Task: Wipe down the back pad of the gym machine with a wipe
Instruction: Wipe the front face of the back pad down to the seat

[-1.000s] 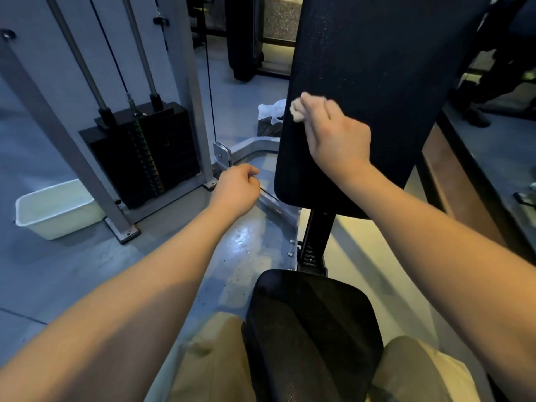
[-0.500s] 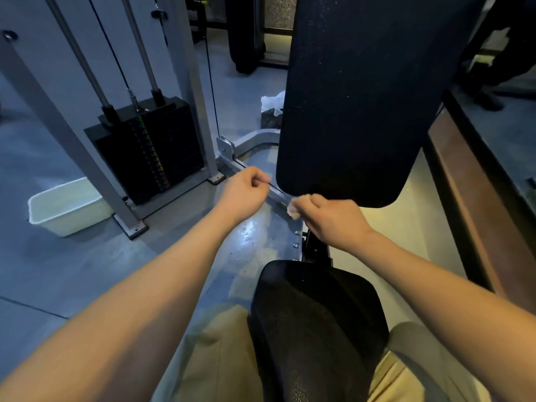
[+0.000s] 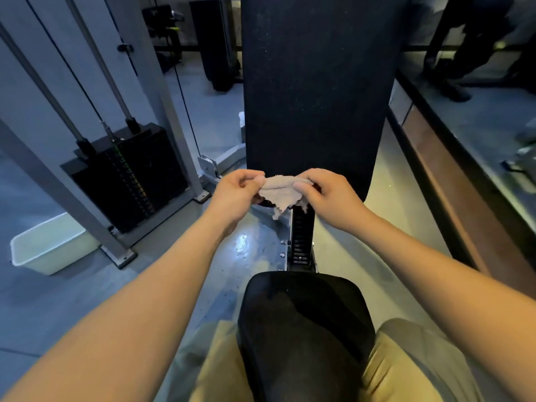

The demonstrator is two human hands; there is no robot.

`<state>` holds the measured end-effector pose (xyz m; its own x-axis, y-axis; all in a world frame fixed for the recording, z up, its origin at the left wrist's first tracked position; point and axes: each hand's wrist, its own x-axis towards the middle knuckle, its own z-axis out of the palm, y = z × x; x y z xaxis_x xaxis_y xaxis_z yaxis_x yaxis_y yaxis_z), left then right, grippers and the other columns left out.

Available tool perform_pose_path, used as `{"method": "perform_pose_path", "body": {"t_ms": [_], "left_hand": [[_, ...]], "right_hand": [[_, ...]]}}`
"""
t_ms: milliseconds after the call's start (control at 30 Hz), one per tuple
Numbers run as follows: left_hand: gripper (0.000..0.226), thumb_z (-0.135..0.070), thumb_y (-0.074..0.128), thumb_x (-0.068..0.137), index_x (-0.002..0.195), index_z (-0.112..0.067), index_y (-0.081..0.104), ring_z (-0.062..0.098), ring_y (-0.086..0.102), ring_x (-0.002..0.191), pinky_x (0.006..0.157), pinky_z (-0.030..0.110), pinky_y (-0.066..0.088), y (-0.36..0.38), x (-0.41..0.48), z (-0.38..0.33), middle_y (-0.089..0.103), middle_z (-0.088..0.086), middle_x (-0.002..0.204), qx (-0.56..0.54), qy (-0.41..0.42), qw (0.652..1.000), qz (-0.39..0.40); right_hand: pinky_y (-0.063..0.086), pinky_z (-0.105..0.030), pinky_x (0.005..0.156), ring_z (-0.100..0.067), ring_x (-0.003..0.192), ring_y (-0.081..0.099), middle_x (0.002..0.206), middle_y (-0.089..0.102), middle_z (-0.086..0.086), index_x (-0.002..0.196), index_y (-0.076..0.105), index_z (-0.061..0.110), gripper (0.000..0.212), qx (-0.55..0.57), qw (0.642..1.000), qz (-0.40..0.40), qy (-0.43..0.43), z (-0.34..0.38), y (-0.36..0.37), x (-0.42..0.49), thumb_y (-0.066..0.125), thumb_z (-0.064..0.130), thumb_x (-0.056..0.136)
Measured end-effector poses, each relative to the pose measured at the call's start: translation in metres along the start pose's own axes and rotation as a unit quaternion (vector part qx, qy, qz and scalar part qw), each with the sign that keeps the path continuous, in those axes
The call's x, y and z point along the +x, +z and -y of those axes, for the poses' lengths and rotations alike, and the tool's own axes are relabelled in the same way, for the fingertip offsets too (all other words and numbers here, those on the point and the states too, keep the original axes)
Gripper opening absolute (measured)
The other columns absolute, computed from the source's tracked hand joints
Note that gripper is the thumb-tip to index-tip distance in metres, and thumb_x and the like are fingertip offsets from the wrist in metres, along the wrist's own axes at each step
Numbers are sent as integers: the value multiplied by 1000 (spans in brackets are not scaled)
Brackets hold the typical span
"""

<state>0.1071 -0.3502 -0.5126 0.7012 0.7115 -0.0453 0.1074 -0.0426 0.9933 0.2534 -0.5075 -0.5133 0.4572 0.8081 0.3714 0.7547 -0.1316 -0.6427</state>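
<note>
Hands: left hand (image 3: 235, 192) and right hand (image 3: 330, 195) each pinch an end of the wipe
Back pad (image 3: 316, 88): tall, black, upright just beyond both hands
Seat (image 3: 304, 323): black, near, below the pad
Wipe (image 3: 279, 192): pale, crumpled, stretched between the hands at the pad's lower edge

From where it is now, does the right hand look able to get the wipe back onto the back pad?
Probably yes. The right hand and left hand hold the wipe stretched between them just in front of the back pad's lower edge, with nothing between them and the pad.
</note>
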Motion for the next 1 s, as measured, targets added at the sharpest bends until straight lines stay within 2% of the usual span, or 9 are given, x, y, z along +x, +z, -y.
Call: {"method": "perform_pose_path", "body": {"t_ms": [67,133,267,367,533,667,767,900,1000], "left_hand": [[13,-19,65,99,111,-18,69,30,69,108,98,44,57,5,0,-4,70,17,111,0,16,1000,17],[23,-22,73,94,116,-19,67,22,69,100,97,41,57,10,0,-11,67,11,105,-5,31,998,47],[17,-29,78,87,102,-29,70,17,66,86,86,36,56,19,9,-32,70,-2,93,185,88,979,8],[6,-31,69,93,90,-27,68,16,66,84,77,35,52,18,20,-48,69,-1,92,290,135,947,-35],[13,-27,65,96,91,-15,66,-5,49,84,73,3,36,12,40,-87,49,0,108,327,229,912,-93],[7,-14,63,94,100,-17,59,3,50,83,70,6,38,18,54,-128,56,2,103,323,293,889,-141],[17,-8,57,96,110,-16,61,16,53,97,82,21,44,24,62,-130,52,3,108,354,307,876,-116],[29,-10,60,97,122,-22,69,13,43,110,87,2,33,15,60,-109,50,-4,109,366,339,858,-119],[35,-12,66,94,127,-25,69,9,51,103,85,4,37,4,57,-102,57,-5,105,336,328,876,-109]], "right_hand": [[49,-21,67,-4,67,61,77,65,5,119,60,29,18,79,994,-37,59,4,-2,3,59,26,102],[49,-27,62,-9,59,59,68,61,1,112,57,34,15,129,985,-71,94,6,-4,11,59,25,100],[56,-32,75,-10,79,66,89,69,7,102,66,35,6,142,983,-71,89,9,-9,27,65,37,97],[51,-24,86,-5,97,61,110,62,7,115,65,30,34,64,996,-42,53,10,-10,35,78,40,86],[48,-31,69,-14,81,55,109,48,-2,105,67,14,11,-84,983,-137,-85,27,-25,74,66,21,97],[42,-38,58,-26,76,51,104,52,-10,109,59,11,17,-176,960,-167,-142,51,-40,113,53,17,94],[42,-39,56,-29,82,51,104,49,-12,113,60,10,21,-258,942,-157,-148,47,-35,121,57,23,96],[45,-35,63,-24,91,50,107,48,-9,119,58,12,36,-274,934,-158,-166,36,-25,112,61,37,92],[45,-37,62,-29,91,52,107,51,-13,115,59,8,43,-304,925,-156,-165,36,-24,116,75,35,86]]}}
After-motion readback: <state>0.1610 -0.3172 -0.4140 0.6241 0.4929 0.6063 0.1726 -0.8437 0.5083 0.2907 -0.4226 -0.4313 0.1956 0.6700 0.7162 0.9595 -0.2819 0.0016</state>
